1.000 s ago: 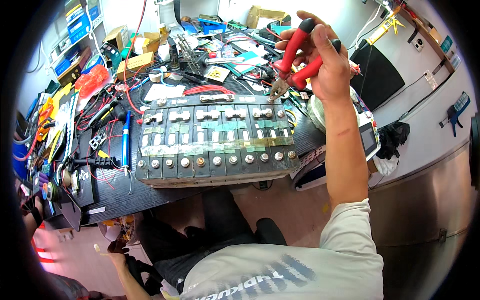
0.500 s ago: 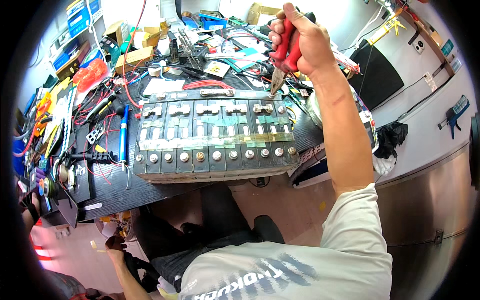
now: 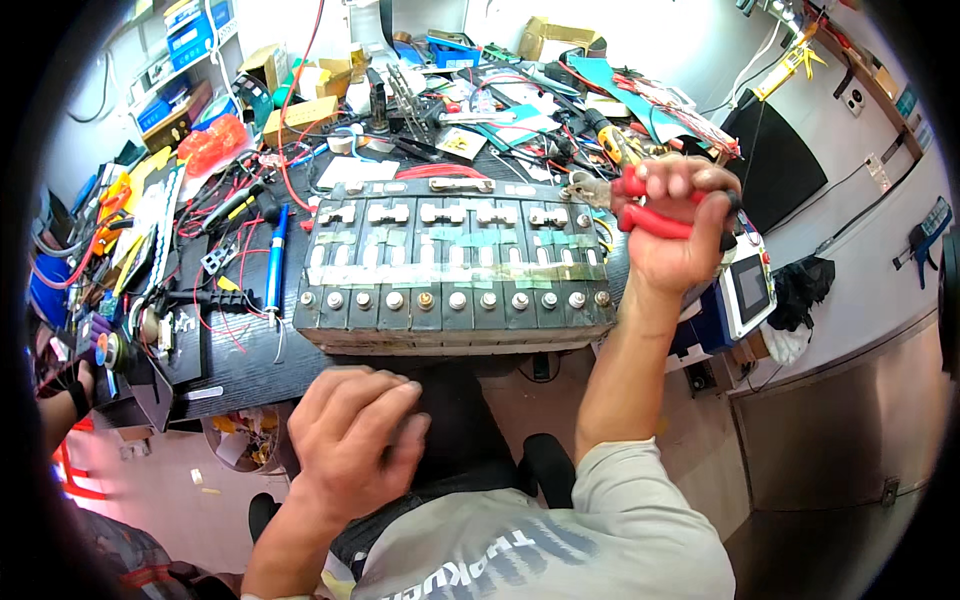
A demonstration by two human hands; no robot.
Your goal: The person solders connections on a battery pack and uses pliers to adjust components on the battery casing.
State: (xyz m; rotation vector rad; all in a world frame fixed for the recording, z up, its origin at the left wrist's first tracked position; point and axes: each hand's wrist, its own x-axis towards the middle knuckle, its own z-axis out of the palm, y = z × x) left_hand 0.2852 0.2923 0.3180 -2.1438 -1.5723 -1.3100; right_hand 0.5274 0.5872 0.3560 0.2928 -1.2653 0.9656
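Note:
My right hand (image 3: 680, 215) grips red-handled pliers (image 3: 597, 192). Their jaws lie at the far right corner of a large battery pack (image 3: 455, 318), beside a terminal; whether they touch it I cannot tell. The pack is a row of dark cells taped together, with bolt terminals along its near edge and metal connecting bars (image 3: 442, 214) across the far side. In front of the pack, above my lap, my left hand (image 3: 355, 440) hovers with loosely bent fingers and the thumb apart, and nothing shows in it.
Tools, wires and boxes crowd the black table (image 3: 245, 345). A blue pen-like tool (image 3: 276, 262) lies left of the pack. Behind my right hand is a yellow-and-black tool (image 3: 608, 135). At right stands a blue-and-white device (image 3: 748, 288). Another person's hand (image 3: 85, 382) shows at far left.
My left hand has risen from low at the left to in front of the pack. My right hand has lowered and moved right, tilting the pliers from steep to nearly level.

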